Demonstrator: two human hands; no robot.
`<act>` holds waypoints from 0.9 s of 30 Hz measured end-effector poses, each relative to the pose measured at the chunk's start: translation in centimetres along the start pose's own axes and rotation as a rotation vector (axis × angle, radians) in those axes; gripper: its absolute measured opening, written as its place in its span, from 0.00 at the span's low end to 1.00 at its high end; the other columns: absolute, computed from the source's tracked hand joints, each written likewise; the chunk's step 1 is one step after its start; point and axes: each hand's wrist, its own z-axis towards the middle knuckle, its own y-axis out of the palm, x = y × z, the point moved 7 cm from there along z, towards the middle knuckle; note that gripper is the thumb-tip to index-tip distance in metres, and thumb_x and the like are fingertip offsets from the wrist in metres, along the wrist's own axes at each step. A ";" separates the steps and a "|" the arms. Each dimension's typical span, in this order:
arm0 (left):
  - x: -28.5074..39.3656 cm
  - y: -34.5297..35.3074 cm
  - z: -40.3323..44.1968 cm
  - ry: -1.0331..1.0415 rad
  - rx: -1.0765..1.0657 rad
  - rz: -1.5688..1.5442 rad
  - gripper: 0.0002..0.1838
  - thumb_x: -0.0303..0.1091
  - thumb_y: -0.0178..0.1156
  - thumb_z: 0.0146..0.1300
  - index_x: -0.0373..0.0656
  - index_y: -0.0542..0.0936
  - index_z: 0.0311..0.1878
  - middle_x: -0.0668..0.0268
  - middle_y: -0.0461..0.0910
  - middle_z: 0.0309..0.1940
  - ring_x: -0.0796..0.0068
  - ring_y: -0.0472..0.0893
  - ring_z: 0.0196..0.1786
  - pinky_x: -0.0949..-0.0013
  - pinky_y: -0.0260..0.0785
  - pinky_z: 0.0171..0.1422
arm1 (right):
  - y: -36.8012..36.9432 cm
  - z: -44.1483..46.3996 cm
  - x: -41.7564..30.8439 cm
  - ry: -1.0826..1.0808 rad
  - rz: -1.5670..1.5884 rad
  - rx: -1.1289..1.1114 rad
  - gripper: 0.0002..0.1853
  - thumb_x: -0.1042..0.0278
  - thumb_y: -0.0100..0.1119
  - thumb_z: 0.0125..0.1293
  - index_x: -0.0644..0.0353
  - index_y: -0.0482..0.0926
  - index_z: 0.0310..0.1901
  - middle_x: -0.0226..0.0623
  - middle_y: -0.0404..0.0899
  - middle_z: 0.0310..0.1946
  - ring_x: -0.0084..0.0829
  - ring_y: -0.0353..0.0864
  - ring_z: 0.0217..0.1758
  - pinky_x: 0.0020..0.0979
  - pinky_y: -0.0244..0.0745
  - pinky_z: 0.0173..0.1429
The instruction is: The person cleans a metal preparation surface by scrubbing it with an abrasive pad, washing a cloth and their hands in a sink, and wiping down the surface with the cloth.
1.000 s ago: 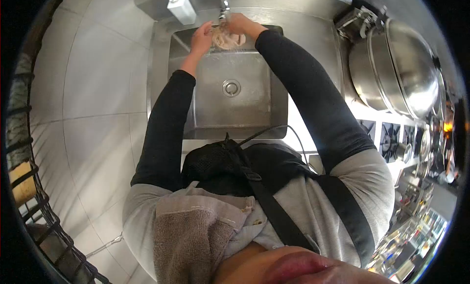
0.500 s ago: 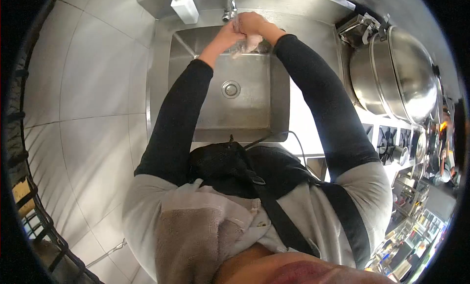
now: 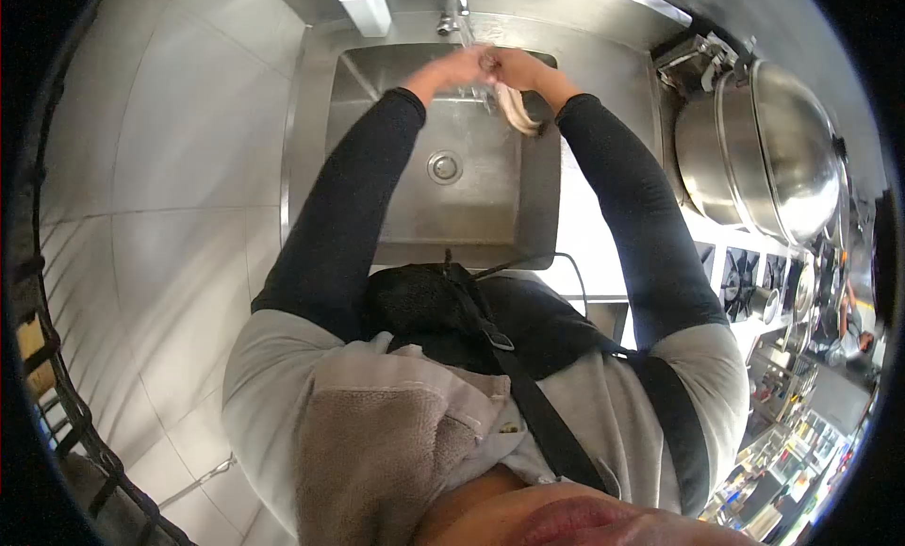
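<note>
Over the far side of the steel sink [image 3: 405, 249], both of my hands meet under the running water from the tap [image 3: 450, 20]. My right hand [image 3: 524, 70] is closed on a long, pale, limp piece [image 3: 514, 111] with a darkish end, which hangs below the fingers; its kind is not clear. Smeared by motion, my left hand [image 3: 455, 68] reaches across so its fingertips meet the right hand's fingers. Whether the left hand also grips the piece cannot be made out. Water splashes just below the fingers.
A white bottle [image 3: 366, 9] stands behind the sink at the left. Large steel domed pots [image 3: 754, 150] sit at the right, with stove burners [image 3: 740, 275] nearer me. A drain [image 3: 444, 167] lies in the sink floor. A dark cord [image 3: 570, 263] loops by my apron.
Both hands have come slightly lower and away from the tap. The pale piece now hangs longer below my right hand, towards the right. The left hand has drawn a little apart.
</note>
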 end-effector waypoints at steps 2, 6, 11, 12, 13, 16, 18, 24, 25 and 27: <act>-1.9 0.4 -0.9 0.034 -0.002 0.015 0.24 0.37 0.63 0.68 0.40 0.75 0.65 0.61 0.83 0.55 0.69 0.82 0.56 0.66 0.76 0.59 | -1.4 1.7 -2.5 -0.023 -0.116 -0.044 0.16 0.59 0.55 0.68 0.59 0.83 0.50 0.56 0.84 0.42 0.57 0.83 0.49 0.49 0.78 0.54; -4.4 -2.1 -4.3 -0.298 0.184 -0.182 0.23 0.42 0.61 0.71 0.41 0.76 0.63 0.63 0.81 0.55 0.72 0.81 0.52 0.67 0.74 0.59 | -1.4 6.0 -2.3 0.080 -0.062 0.114 0.25 0.45 0.61 0.68 0.59 0.81 0.53 0.55 0.85 0.43 0.52 0.85 0.49 0.46 0.78 0.55; -3.3 -6.3 -7.1 -0.244 0.358 -0.672 0.22 0.42 0.57 0.74 0.46 0.72 0.68 0.70 0.79 0.55 0.73 0.78 0.55 0.67 0.73 0.57 | 1.5 6.4 -5.2 0.023 0.372 -0.040 0.47 0.28 0.67 0.56 0.64 0.74 0.63 0.46 0.82 0.54 0.42 0.80 0.58 0.37 0.75 0.60; -2.4 -7.1 -7.0 -0.169 0.348 -0.670 0.21 0.42 0.57 0.74 0.46 0.73 0.66 0.71 0.80 0.54 0.73 0.78 0.54 0.68 0.72 0.56 | 2.7 6.2 -4.9 0.035 0.466 -0.096 0.47 0.27 0.66 0.56 0.67 0.76 0.60 0.49 0.81 0.54 0.44 0.80 0.59 0.39 0.74 0.61; -1.3 -7.9 -6.9 -0.094 0.335 -0.669 0.20 0.42 0.57 0.74 0.46 0.74 0.65 0.72 0.80 0.52 0.74 0.78 0.53 0.68 0.72 0.55 | 2.8 5.4 -5.7 0.030 0.503 -0.178 0.44 0.28 0.65 0.57 0.66 0.78 0.59 0.49 0.80 0.55 0.44 0.80 0.59 0.39 0.74 0.62; -0.8 -10.8 -6.9 -0.066 0.418 -0.342 0.19 0.42 0.58 0.74 0.45 0.75 0.62 0.71 0.80 0.50 0.75 0.78 0.50 0.69 0.72 0.56 | 2.6 5.2 -7.4 -0.025 0.333 -0.240 0.36 0.34 0.65 0.59 0.61 0.81 0.55 0.45 0.81 0.55 0.42 0.80 0.58 0.39 0.74 0.61; 0.5 -12.3 -8.7 -0.118 0.486 0.011 0.17 0.35 0.58 0.73 0.42 0.73 0.62 0.68 0.79 0.54 0.75 0.78 0.51 0.67 0.73 0.56 | 2.4 5.9 -7.4 -0.032 0.267 -0.206 0.31 0.39 0.65 0.61 0.58 0.82 0.54 0.44 0.82 0.53 0.43 0.81 0.57 0.40 0.74 0.61; 1.1 -9.0 -6.8 0.144 0.384 -0.715 0.24 0.27 0.59 0.70 0.42 0.69 0.69 0.65 0.76 0.60 0.71 0.77 0.60 0.65 0.70 0.67 | 1.2 6.5 -6.5 -0.055 0.238 -0.111 0.22 0.53 0.63 0.62 0.59 0.82 0.53 0.46 0.84 0.49 0.48 0.82 0.56 0.42 0.74 0.61; 2.6 -8.1 -5.9 0.239 0.337 -0.696 0.25 0.26 0.59 0.70 0.43 0.69 0.69 0.64 0.75 0.61 0.70 0.76 0.62 0.65 0.69 0.68 | 0.8 5.6 -6.8 -0.060 0.198 -0.135 0.22 0.54 0.62 0.62 0.60 0.82 0.53 0.47 0.84 0.49 0.49 0.82 0.56 0.42 0.75 0.61; 3.0 -7.9 -4.7 0.200 0.392 -0.593 0.30 0.25 0.62 0.65 0.41 0.68 0.70 0.63 0.73 0.64 0.71 0.73 0.65 0.65 0.66 0.71 | 0.0 3.8 -7.2 -0.067 0.111 -0.180 0.22 0.57 0.61 0.63 0.63 0.80 0.54 0.49 0.84 0.48 0.50 0.82 0.56 0.42 0.75 0.60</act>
